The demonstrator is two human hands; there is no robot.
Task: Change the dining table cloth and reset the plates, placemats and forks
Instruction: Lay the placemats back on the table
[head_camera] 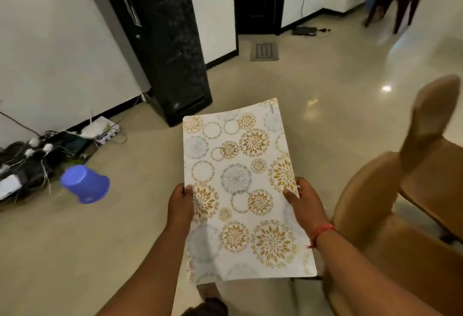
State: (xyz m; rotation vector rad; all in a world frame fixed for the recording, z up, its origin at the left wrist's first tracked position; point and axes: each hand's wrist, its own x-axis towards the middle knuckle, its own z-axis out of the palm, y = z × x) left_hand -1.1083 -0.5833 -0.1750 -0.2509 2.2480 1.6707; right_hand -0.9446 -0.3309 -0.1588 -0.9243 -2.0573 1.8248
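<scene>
both hands forward, left hand (181, 203) and right hand (304, 203) gripping opposite edges

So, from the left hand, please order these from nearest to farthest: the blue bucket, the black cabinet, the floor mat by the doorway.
From the left hand, in the head view:
1. Blue bucket, on the floor to its left.
2. Black cabinet, ahead against the wall.
3. Floor mat, farthest, at the dark doorway.

Even indoor light, floor (325, 120) glare, blurred warped edges
</scene>
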